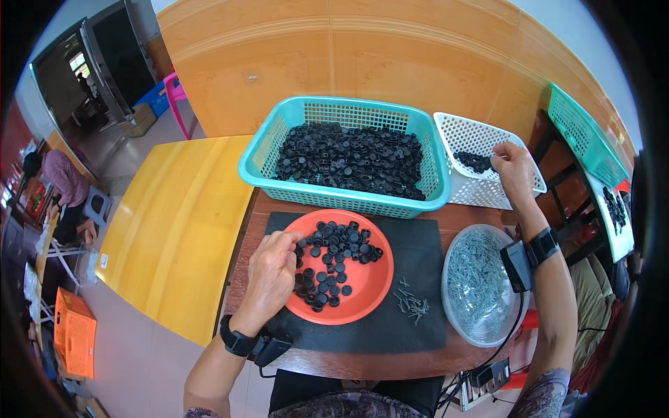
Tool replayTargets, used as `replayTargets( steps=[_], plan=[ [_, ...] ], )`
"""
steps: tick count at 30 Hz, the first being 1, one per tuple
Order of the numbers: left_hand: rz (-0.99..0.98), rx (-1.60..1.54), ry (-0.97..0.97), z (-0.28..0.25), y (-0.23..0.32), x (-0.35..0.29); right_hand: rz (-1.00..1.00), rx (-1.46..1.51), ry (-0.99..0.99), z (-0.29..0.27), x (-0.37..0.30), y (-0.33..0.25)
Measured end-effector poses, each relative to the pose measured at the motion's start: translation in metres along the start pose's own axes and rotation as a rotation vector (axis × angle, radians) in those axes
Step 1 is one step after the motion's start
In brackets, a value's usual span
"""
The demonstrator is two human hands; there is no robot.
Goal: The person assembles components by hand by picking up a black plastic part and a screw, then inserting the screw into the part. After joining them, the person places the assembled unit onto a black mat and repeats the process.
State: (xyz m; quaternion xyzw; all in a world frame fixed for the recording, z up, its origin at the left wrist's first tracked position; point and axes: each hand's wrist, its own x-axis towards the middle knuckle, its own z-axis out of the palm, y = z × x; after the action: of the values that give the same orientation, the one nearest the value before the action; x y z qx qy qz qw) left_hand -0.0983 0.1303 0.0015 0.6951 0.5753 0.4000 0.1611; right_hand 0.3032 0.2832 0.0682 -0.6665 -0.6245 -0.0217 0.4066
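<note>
Fingers (284, 245) of the left hand (272, 275) pinch small black plastic caps (334, 258) in the round orange plastic dish (362, 296) beneath, while the right hand (514, 171), fingers curled together, reaches over the white perforated plastic basket (481, 136) holding more caps.

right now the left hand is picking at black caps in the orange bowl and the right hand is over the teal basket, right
Not quite. The head view shows the right hand over the white basket, not the teal one. The left hand is indeed at the black caps in the orange bowl.
</note>
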Motion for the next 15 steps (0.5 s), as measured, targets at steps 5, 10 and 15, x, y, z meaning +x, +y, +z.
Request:
replayTargets(
  steps=[5, 10, 15],
  plan=[
    [0.102, 0.144, -0.058, 0.01, -0.009, 0.01, -0.011, -0.11, -0.057, 0.004, -0.017, -0.011],
    [0.108, 0.12, -0.137, 0.008, -0.016, 0.015, -0.238, 0.056, -0.032, -0.007, -0.055, -0.033],
    [-0.255, -0.274, -0.155, -0.001, -0.012, 0.012, -0.304, 0.129, -0.15, -0.036, -0.1, -0.053]
  ],
)
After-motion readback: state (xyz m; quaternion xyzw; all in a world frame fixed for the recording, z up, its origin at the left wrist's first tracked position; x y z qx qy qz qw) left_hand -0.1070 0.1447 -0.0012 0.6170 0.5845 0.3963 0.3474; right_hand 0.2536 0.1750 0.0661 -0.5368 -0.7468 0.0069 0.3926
